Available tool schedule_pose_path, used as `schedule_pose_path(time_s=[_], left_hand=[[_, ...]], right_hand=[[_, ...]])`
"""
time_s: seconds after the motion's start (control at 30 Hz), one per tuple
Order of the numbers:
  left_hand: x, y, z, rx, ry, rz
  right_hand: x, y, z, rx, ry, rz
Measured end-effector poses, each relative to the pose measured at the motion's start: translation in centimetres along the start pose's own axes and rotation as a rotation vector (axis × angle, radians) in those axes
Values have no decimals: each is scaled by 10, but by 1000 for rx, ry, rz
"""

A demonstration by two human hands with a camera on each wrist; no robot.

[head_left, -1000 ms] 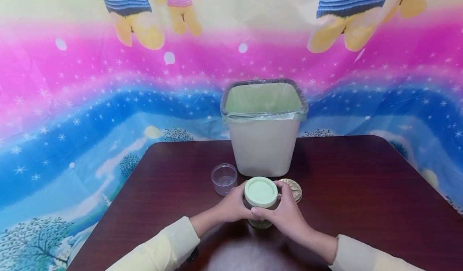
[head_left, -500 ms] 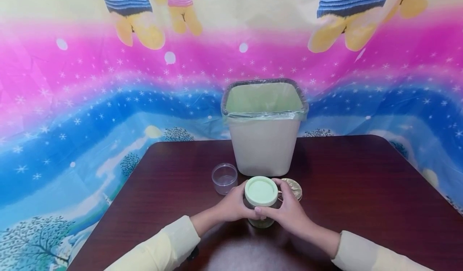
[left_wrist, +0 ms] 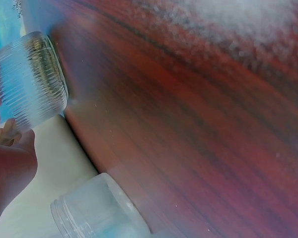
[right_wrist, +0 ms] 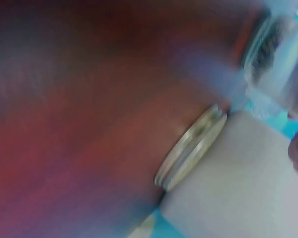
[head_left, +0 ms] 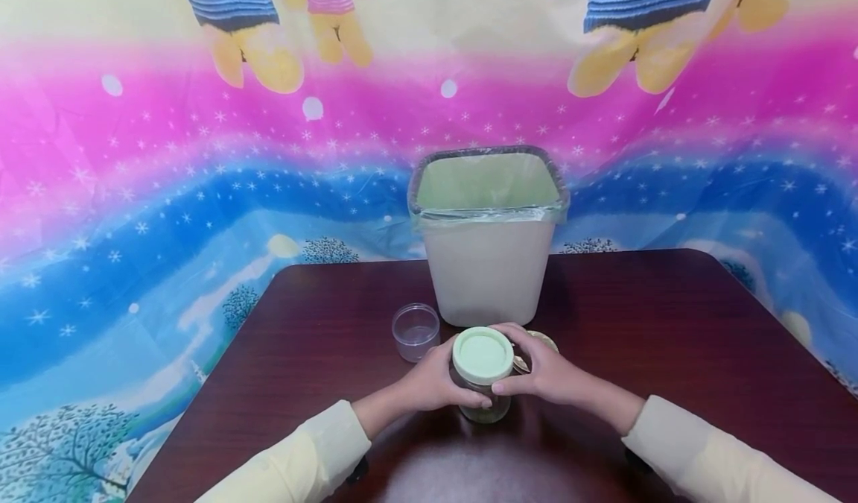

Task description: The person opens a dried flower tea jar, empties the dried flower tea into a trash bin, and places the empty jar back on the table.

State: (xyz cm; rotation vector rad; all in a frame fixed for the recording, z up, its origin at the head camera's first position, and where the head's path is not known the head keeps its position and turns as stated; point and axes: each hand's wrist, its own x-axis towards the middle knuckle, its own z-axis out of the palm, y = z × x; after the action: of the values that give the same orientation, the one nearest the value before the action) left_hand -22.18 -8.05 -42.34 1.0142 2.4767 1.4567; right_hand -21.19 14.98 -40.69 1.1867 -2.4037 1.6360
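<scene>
A ribbed clear jar (left_wrist: 30, 79) with a pale green lid (head_left: 483, 354) stands upright on the table in front of me. Dark greenish-brown bits lie at its bottom. My left hand (head_left: 432, 380) grips the jar from the left, its thumb across the front below the lid. From the right, the fingers and thumb of my right hand (head_left: 546, 369) curl round the lid's edge, index fingertip at the back and thumb tip at the front. Partly behind this hand lies a flat round gold-patterned piece (right_wrist: 191, 148). The right wrist view is blurred.
Behind the jar stands a beige bin (head_left: 489, 272) with a clear liner over its rim. An open clear plastic cup (head_left: 415, 333) sits left of the bin's base. The dark red-brown table (head_left: 322, 324) ends before a printed cloth backdrop (head_left: 134, 153).
My right hand has turned round the lid: its thumb has slid right along the front and its fingers left along the back. The left hand and jar stay put.
</scene>
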Motion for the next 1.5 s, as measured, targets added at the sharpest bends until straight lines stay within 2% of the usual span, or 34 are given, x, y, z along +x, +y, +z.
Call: schedule_pose_path(time_s=[0.1,0.2,0.33,0.47,0.53,0.63,0.73,0.87,1.0,1.27,1.5], left_hand=[[0,-1,0,-3,-6,3],[-1,-1,-1,-1,-5,11],[-1,-2,-1,2,-1,18],[-1,-2,-1,-3,-4,14],[-2,-3,-1,-5,-6,11],[-2,-3,-1,-3,-6,8],[-1,-2,-1,-1,-7,12],[-1,-1,-1,-11,-5,13],[-2,0,-1,-19,-4,1],[-1,1,-1,8,0,-24],[-1,0,-1,15,3,-22]], right_hand=[[4,1,-7,-5,-95,-40],[7,1,-11,-1,-152,-45],[7,2,-12,44,-176,-20],[4,3,-9,115,-151,46],[1,2,-6,155,-111,82],[-3,-1,3,169,-9,126],[-6,-8,16,140,127,188],[-8,-23,33,96,296,316],[-8,-36,48,68,415,410],[-3,-42,65,19,542,506],[-1,-39,68,1,567,508]])
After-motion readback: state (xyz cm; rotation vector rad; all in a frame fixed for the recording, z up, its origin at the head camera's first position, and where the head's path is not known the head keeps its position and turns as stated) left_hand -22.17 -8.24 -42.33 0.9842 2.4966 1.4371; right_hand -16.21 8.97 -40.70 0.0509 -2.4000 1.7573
